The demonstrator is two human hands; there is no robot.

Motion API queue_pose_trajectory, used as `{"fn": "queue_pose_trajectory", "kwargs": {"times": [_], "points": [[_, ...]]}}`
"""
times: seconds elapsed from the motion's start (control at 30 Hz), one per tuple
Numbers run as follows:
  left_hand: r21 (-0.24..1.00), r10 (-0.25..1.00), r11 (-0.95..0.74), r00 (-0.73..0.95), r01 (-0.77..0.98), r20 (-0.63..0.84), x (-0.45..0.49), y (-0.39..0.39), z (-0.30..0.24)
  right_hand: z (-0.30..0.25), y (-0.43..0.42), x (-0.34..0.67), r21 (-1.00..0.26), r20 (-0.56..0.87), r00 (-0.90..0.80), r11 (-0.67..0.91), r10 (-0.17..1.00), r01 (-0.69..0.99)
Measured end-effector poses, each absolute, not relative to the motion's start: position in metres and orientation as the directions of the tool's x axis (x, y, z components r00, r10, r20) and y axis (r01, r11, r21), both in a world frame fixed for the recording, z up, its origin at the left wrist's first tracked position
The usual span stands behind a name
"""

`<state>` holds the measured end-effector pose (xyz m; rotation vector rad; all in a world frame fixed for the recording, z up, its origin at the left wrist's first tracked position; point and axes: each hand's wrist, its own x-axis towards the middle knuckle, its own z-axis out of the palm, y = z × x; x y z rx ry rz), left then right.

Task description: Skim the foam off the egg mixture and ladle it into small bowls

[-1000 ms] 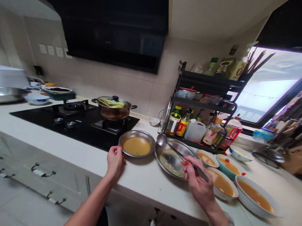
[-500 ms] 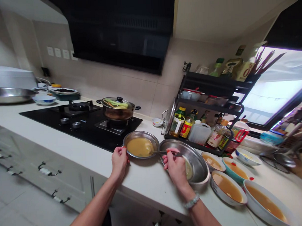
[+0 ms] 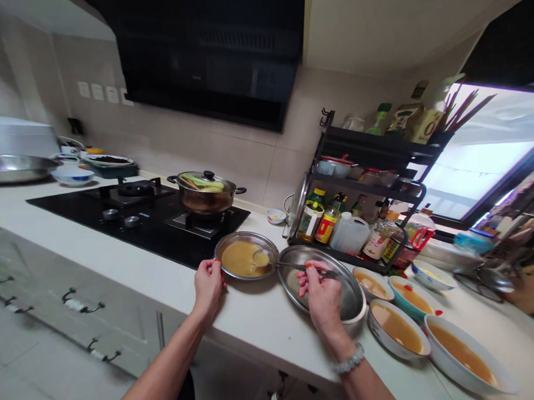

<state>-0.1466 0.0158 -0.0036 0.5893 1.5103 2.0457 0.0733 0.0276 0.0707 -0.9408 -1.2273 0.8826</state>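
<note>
My left hand (image 3: 209,287) pinches the near-left rim of a shallow metal bowl (image 3: 272,246), which holds a yellowish-brown liquid. In my right hand (image 3: 320,291) is the handle of a ladle (image 3: 261,258), its fingers wrapped round it. The ladle's head is over the liquid in the shallow bowl and has some liquid in it. Right beside that bowl stands a larger metal basin (image 3: 357,287); my right hand is above it and hides part of its inside. A little pale liquid shows at the basin's bottom.
Several bowls of brownish liquid, among them a large white bowl (image 3: 468,356), stand at the right. A lidded pot (image 3: 207,194) sits on the black stove (image 3: 162,237). Behind the basin is a black rack (image 3: 368,187) with bottles. A wide metal pan (image 3: 15,169) lies far left.
The ladle's head has come up from the liquid near the shallow bowl's right side and now shows filled. My right hand has shifted slightly right; my left hand keeps the rim.
</note>
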Motion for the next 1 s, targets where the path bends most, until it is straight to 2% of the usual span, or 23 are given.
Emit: {"fn": "queue_pose_trajectory", "kwargs": {"times": [0.27, 0.47, 0.63, 0.8, 0.9, 1.0], "points": [[0.96, 0.644, -0.239, -0.764, -0.148, 0.043, -0.147, 0.016, -0.004, 0.083, 0.025, 0.085, -0.921, 0.261, 0.193, 0.304, 0.946, -0.243], [0.96, 0.644, -0.237, -0.764, -0.148, 0.041, -0.147, 0.016, -0.004, 0.095, 0.02, 0.119, -0.917, 0.273, 0.258, 0.332, 0.927, -0.22], [0.962, 0.642, -0.237, -0.765, -0.136, 0.05, -0.148, 0.017, -0.006, 0.092, 0.014, 0.158, -0.925, 0.355, 0.322, 0.38, 0.877, -0.016], [0.957, 0.64, -0.25, -0.767, -0.146, 0.05, -0.15, 0.019, -0.009, 0.072, 0.001, 0.183, -0.851, 0.506, 0.213, 0.443, 0.836, 0.283], [0.959, 0.634, -0.251, -0.771, -0.133, 0.059, -0.15, 0.019, -0.01, 0.062, -0.005, 0.19, -0.713, 0.638, 0.074, 0.553, 0.766, 0.431], [0.962, 0.633, -0.241, -0.772, -0.13, 0.055, -0.149, 0.018, -0.009, 0.061, -0.01, 0.191, -0.493, 0.785, -0.097, 0.713, 0.611, 0.499]]}}
